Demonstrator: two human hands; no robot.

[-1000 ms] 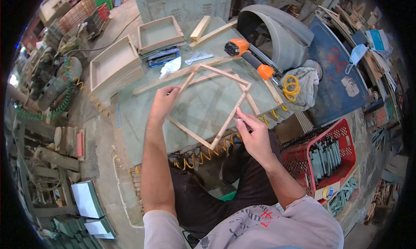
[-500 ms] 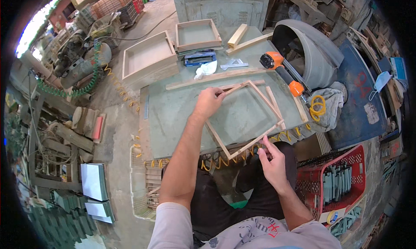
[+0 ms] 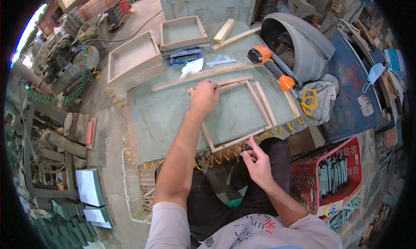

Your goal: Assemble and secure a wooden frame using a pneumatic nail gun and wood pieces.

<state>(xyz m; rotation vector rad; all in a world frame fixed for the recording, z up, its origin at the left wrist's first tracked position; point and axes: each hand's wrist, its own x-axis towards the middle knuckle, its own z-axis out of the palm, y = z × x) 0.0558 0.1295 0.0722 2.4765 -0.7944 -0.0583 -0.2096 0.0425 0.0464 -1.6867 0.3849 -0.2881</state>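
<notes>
A thin rectangular wooden frame (image 3: 234, 142) lies on the grey-green worktable (image 3: 160, 114), close to its front edge. My left hand (image 3: 205, 97) is closed on the frame's far left corner, which its fingers hide. At the near rail, my right hand (image 3: 259, 164) has its thumb and forefinger apart, with the forefinger's tip at the wood; whether it presses is hard to tell. A loose wooden strip (image 3: 265, 103) lies just right of the frame. Behind the frame, a longer strip (image 3: 173, 83) stretches across the table.
An orange and black nail gun (image 3: 271, 67) rests at the table's right, by a grey drum (image 3: 303, 45). Wooden trays (image 3: 134, 60), a blue stapler-like tool (image 3: 186, 57) and a set square (image 3: 221, 60) stand farther back. A red crate (image 3: 329, 205) is at my right; yellow coiled hose (image 3: 208, 160) hangs along the front edge.
The frame has turned and come down flatter, its right side now nearly parallel to the loose strip. Both hands stay near it. The whole view has shifted slightly.
</notes>
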